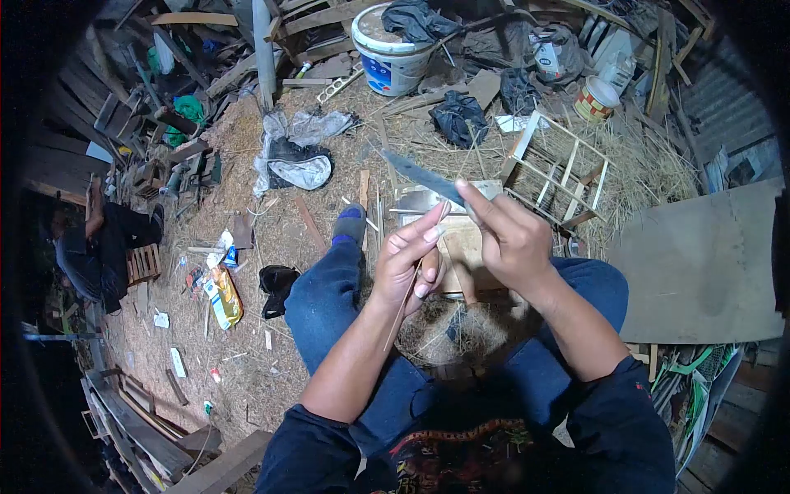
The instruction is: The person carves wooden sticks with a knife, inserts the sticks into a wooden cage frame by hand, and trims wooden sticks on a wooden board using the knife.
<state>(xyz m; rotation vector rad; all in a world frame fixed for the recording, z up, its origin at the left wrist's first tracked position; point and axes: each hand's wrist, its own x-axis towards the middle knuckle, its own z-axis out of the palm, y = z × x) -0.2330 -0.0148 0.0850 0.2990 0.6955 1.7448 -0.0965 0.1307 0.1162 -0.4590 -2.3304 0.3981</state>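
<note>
My left hand (411,259) is closed on a thin brown strip (399,317), which hangs down from the fingers along the forearm. My right hand (512,235) grips a knife, its handle hidden in the palm. The wide dark blade (420,176) points up and to the left, its base close to my left fingertips. Beneath and behind both hands is a light wooden block (463,247) between my knees.
A wooden frame (568,169) lies right of the block, beside a large board (704,259). Ahead stands a white bucket (391,62). Cloths (300,165) and a yellow packet (224,296) lie on the littered floor. Another person (95,239) sits at far left.
</note>
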